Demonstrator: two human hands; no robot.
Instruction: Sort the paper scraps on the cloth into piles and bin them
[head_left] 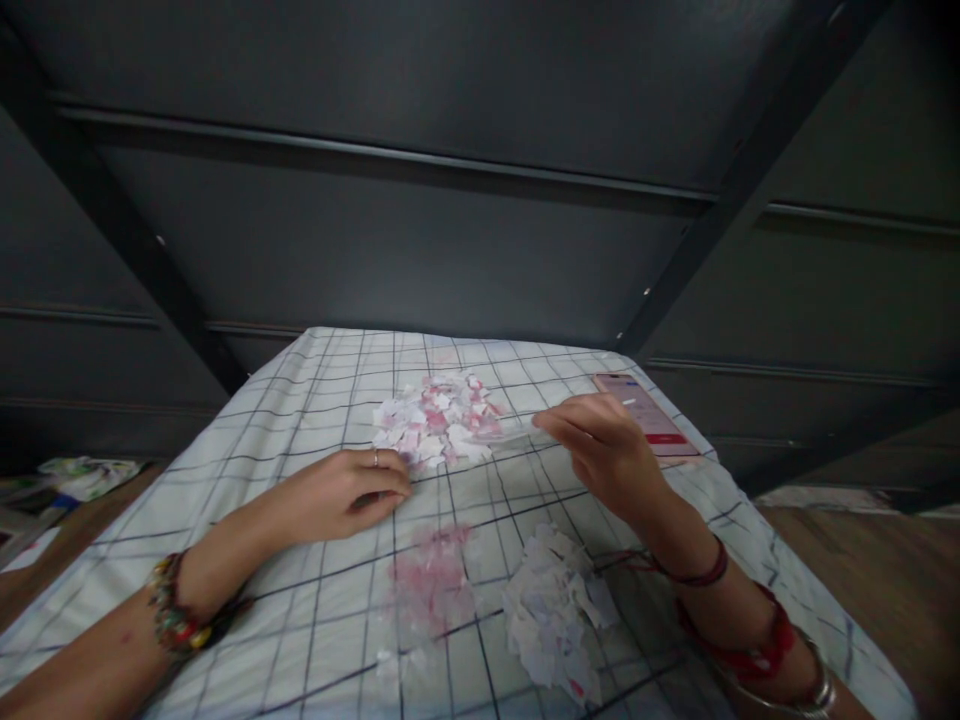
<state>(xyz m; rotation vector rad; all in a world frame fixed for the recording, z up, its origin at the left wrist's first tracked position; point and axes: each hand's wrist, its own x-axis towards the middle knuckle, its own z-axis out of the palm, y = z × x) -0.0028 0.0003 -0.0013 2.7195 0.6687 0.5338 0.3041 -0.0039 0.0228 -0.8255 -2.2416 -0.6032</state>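
Note:
My right hand (600,445) is closed on pale tweezers (514,434), blurred, whose thin prongs reach left to a pile of torn paper scraps (435,415), white and pink. At the near left edge of this pile rests my left hand (360,490), ring on one finger, its fingers curled and thumb drawn toward them. Whether anything is pinched there is hidden. Closer to me lies a loose patch of pink translucent scraps (435,580). A heap of mostly white scraps (555,610) sits to its right, below my right wrist.
A white cloth with dark grid lines (300,600) covers the table. Behind my right hand, a phone (649,415) with a lit screen lies at the right edge. Dark panels (420,250) stand directly behind the table. Assorted items (82,480) are on the floor at left.

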